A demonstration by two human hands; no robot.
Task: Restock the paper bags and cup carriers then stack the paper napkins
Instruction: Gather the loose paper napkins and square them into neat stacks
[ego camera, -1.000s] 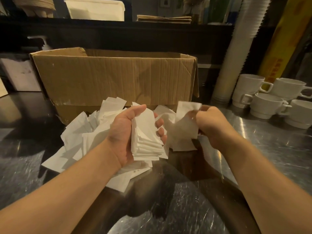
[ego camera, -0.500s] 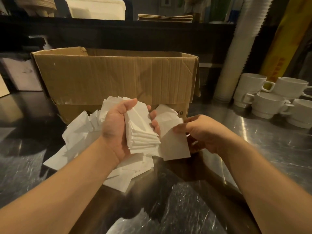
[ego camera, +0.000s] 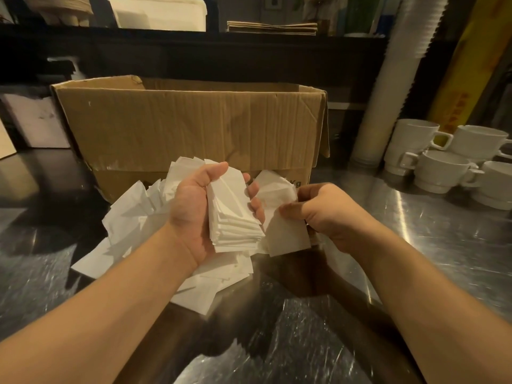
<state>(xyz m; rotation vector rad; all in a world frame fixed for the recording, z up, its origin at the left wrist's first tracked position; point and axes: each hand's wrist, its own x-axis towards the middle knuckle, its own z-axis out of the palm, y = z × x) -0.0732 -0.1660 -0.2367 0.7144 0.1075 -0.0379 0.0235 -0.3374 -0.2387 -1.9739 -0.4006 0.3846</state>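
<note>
My left hand (ego camera: 191, 214) grips an upright stack of white paper napkins (ego camera: 235, 220) between thumb and fingers, above the steel counter. Just to its right, my right hand (ego camera: 329, 214) pinches a single napkin (ego camera: 285, 234) by its upper edge, close against the stack. A loose pile of napkins (ego camera: 133, 225) lies scattered on the counter under and left of my left hand, in front of the cardboard box (ego camera: 188, 126).
The open cardboard box stands behind the pile. White ceramic cups (ego camera: 446, 170) cluster at the right, beside a tall sleeve of stacked cups (ego camera: 388, 95). Flat brown paper bags (ego camera: 271, 26) and a white tub (ego camera: 160, 13) sit on the dark shelf behind.
My right hand has lowered a single napkin from beside the box and brought it leftward against the stack. My left hand has tilted the stack a little more upright.
</note>
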